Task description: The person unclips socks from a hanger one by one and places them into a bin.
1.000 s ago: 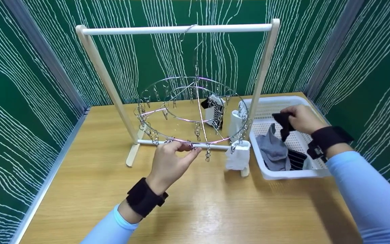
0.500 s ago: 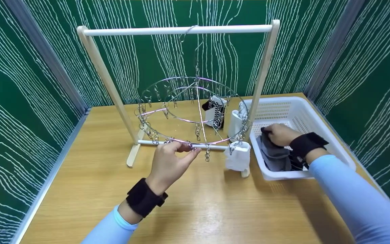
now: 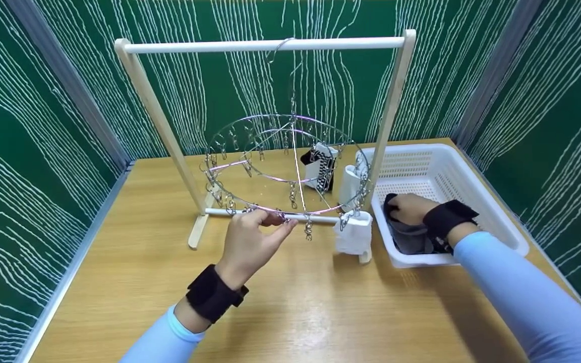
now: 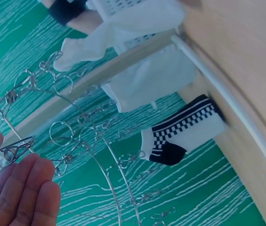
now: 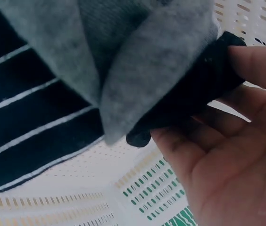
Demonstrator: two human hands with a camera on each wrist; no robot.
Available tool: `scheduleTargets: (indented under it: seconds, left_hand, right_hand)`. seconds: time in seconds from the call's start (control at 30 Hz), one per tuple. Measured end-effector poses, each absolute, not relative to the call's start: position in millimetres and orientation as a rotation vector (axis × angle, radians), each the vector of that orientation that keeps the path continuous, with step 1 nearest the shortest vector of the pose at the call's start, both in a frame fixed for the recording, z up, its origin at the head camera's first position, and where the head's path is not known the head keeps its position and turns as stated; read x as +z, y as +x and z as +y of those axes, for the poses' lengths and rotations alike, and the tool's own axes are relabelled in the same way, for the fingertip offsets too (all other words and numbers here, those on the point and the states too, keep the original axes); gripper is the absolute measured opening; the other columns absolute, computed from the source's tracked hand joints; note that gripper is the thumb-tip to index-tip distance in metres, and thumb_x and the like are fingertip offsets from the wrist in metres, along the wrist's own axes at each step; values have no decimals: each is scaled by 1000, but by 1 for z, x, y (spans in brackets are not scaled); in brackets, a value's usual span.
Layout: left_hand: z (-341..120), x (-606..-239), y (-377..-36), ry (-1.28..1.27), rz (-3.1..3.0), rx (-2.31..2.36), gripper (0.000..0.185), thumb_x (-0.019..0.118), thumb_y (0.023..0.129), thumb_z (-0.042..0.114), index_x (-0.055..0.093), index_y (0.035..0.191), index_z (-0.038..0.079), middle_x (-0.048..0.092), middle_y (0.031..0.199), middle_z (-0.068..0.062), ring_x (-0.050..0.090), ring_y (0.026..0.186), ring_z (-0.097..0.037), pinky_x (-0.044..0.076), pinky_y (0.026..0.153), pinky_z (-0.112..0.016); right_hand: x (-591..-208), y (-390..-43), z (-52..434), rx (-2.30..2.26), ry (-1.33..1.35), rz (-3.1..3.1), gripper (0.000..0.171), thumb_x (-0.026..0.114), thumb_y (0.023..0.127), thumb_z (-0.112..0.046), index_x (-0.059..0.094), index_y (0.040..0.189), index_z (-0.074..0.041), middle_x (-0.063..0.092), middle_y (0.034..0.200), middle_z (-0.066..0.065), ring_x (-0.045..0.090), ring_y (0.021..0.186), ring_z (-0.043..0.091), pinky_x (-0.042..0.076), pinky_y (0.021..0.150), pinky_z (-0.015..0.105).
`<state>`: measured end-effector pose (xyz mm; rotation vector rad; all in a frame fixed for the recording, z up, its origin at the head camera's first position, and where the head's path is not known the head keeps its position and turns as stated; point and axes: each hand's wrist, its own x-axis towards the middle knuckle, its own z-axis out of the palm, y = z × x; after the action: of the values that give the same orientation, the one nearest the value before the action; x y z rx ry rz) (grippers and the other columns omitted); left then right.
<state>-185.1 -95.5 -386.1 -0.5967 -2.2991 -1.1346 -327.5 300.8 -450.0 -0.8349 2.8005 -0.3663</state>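
Gripping a black sock [image 5: 203, 89], seemingly, right hand [image 3: 406, 208]; left hand [image 3: 250, 237] pinches hanger clip [image 4: 15, 149].

You see three socks clipped on one round clip hanger [image 3: 285, 166]: two white socks [image 3: 354, 236] and one checkered sock [image 3: 319, 166]. One white basket [image 3: 452, 166] stands at 3 o'clock.

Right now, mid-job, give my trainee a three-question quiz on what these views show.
1. True or false: the left hand pinches a clip on the round metal hanger.
2. Where is the right hand? A) in the white basket B) on the top rail C) flat on the table
3. How many socks hang from the hanger?

Key: 1 true; 2 A, gripping a dark sock; 3 three.
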Motion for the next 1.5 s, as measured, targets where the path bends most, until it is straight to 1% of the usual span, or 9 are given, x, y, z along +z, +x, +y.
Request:
scheduleTargets:
  seconds: [0.23,0.47,0.57,0.8,1.03,1.17,1.27,1.4,1.5]
  left_hand:
    - [-98,-387,-185,-598,-2296,-1125,16,89,91,17,81,91,3,82,85,-9,78,78,-26,64,76,-43]
    - [-98,-386,-185,-592,-2295,-1118,17,89,91,18,82,91,3,83,86,-9,79,79,-23,65,76,-42]
    - [-99,-386,-184,-592,-2291,-1120,17,89,90,18,82,92,3,83,86,-9,78,79,-23,64,75,-43]
    - [-99,-386,-185,-586,-2294,-1124,17,89,91,19,82,93,3,83,87,-8,79,79,-22,65,76,-40]
    - [-99,-386,-186,-584,-2297,-1131,16,89,91,18,82,93,3,83,87,-8,78,79,-22,65,77,-40]
    - [-100,-386,-186,-581,-2303,-1123,17,89,91,18,82,93,2,83,87,-8,78,79,-22,65,76,-39]
    - [-100,-385,-185,-577,-2308,-1121,17,89,91,17,82,93,3,83,87,-9,78,78,-22,65,76,-39]
    - [-101,-386,-185,-565,-2319,-1100,16,89,91,18,82,90,4,83,84,-7,78,75,-20,65,73,-38]
    - [-101,-386,-184,-556,-2326,-1077,16,89,91,19,81,88,5,82,82,-5,77,73,-18,64,72,-37]
  right_hand:
    - [-431,-325,303,-470,-791,2846,21,61,103,-4,72,112,11,75,101,27,71,96,45,56,93,65]
    - [-407,-311,299,-578,-741,2950,40,63,105,-8,63,136,17,68,132,39,64,126,58,50,110,69]
    - [-397,-303,298,-622,-726,2980,43,64,105,-9,61,141,16,65,138,40,63,129,59,49,111,71]
    - [-376,-283,296,-809,-770,3078,44,68,106,-12,62,141,14,67,138,36,65,125,57,51,108,70]
    - [-370,-261,281,-1030,-898,3241,37,78,98,-10,71,126,14,75,121,34,73,111,54,58,97,68]
    - [-370,-253,271,-1097,-1085,3312,33,85,92,-6,75,118,11,79,111,28,77,103,47,61,91,60]
    - [-369,-250,264,-1104,-1303,3309,28,85,90,-2,77,115,8,81,110,23,79,102,41,63,96,38]
    - [-371,-247,254,-1121,-1563,3236,26,82,88,7,78,113,5,81,110,20,79,100,38,48,106,8]
    - [-373,-245,246,-1094,-1689,3213,31,81,85,13,78,115,6,80,111,21,78,100,38,43,110,6]
